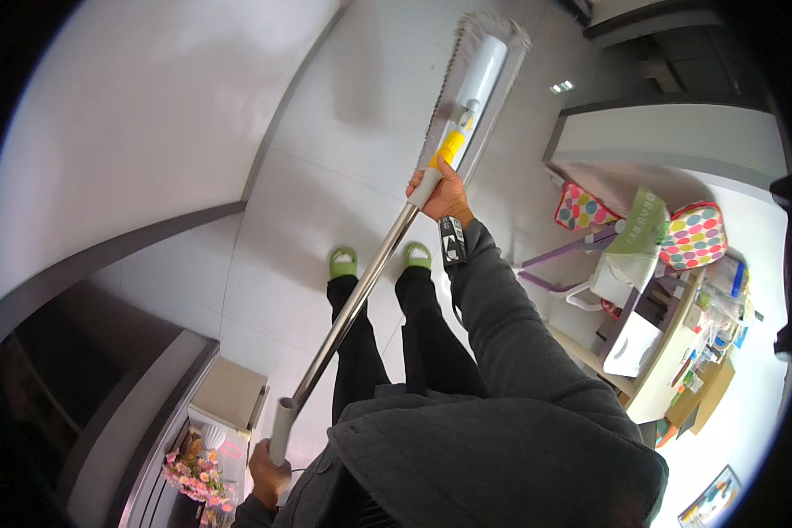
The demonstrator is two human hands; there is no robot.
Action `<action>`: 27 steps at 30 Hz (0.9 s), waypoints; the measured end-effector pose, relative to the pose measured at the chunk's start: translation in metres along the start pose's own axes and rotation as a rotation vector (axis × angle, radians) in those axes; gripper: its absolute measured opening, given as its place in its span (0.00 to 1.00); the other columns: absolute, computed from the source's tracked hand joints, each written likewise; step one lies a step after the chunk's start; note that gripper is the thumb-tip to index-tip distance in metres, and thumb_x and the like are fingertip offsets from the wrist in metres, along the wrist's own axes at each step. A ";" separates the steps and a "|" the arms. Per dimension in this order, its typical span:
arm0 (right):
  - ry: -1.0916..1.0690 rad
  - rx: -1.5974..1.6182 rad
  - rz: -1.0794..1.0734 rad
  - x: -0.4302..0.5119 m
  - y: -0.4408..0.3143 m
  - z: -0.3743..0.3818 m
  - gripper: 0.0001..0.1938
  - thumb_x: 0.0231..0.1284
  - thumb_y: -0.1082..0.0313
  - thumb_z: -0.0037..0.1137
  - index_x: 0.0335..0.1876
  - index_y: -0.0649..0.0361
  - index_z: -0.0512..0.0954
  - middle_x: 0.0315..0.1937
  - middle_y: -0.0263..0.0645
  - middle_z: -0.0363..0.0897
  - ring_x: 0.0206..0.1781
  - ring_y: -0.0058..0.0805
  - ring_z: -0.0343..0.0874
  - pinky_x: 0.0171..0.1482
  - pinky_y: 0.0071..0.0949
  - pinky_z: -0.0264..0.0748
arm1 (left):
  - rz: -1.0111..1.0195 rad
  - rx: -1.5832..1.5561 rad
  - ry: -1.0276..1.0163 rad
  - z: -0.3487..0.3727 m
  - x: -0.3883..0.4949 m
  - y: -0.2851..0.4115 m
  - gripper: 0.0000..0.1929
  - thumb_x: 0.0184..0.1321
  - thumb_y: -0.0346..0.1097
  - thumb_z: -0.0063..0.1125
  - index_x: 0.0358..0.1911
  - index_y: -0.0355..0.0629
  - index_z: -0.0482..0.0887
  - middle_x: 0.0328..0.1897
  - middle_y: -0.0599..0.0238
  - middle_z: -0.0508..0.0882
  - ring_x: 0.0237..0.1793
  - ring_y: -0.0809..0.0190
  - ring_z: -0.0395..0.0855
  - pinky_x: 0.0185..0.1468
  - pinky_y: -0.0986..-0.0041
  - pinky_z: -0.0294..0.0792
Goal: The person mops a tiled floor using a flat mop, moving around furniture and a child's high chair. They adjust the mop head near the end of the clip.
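Note:
A flat dust mop runs diagonally across the view on a shiny metal pole [350, 317]. My right hand [445, 195] is wrapped around the grey plastic sleeve, just below the yellow collar [450, 144]. Beyond it extends the mop head [483, 72], a pale plate on a grey pad with a fringed edge. Whether the pad touches the floor, I cannot tell. At the pole's other end, my left hand [270, 474] grips the grey tubular handle [281, 429]. A black band [453, 241] bearing printed marks circles my right wrist. Green slippers [343, 263] are on my feet, on the floor.
White walls [152, 105] with dark skirting border the pale tiled floor [290, 231]. At right stand a purple-framed chair [548, 274], polka-dot cushions [694, 236] and a cluttered table [666, 383]. Pink flowers [198, 476] stand beside a beige cabinet [228, 393] at lower left.

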State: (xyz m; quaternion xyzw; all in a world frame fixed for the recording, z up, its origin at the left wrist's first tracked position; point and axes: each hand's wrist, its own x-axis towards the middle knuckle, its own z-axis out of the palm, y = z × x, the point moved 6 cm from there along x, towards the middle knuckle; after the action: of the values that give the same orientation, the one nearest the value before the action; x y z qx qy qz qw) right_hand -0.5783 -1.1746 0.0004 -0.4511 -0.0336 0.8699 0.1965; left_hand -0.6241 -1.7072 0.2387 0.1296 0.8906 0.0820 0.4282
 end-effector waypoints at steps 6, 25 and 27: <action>0.070 -0.053 -0.044 -0.055 -0.054 0.049 0.12 0.49 0.68 0.53 0.21 0.53 0.60 0.12 0.25 0.57 0.14 0.17 0.58 0.21 0.21 0.61 | 0.205 0.088 0.132 -0.027 -0.009 0.027 0.16 0.33 0.29 0.55 0.30 0.40 0.68 0.23 0.51 0.75 0.26 0.44 0.74 0.30 0.59 0.66; -0.150 -0.011 -0.275 -0.151 -0.104 0.106 0.10 0.47 0.71 0.50 0.28 0.55 0.59 0.14 0.29 0.58 0.13 0.20 0.58 0.16 0.24 0.63 | 0.334 -0.013 0.069 -0.001 0.009 -0.001 0.18 0.42 0.44 0.59 0.30 0.37 0.71 0.24 0.49 0.77 0.30 0.44 0.76 0.33 0.61 0.66; -0.061 -0.067 -0.364 -0.150 -0.108 0.099 0.10 0.47 0.71 0.49 0.29 0.56 0.60 0.14 0.30 0.58 0.13 0.22 0.58 0.17 0.25 0.63 | 0.313 0.087 0.120 0.008 0.017 -0.013 0.17 0.43 0.45 0.57 0.29 0.38 0.71 0.24 0.50 0.77 0.30 0.45 0.76 0.32 0.62 0.66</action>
State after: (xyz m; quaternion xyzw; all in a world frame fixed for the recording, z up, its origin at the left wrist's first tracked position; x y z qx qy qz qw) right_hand -0.5469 -1.1191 0.2000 -0.4174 -0.1495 0.8317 0.3342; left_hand -0.6299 -1.7138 0.2177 0.2801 0.8862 0.1166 0.3501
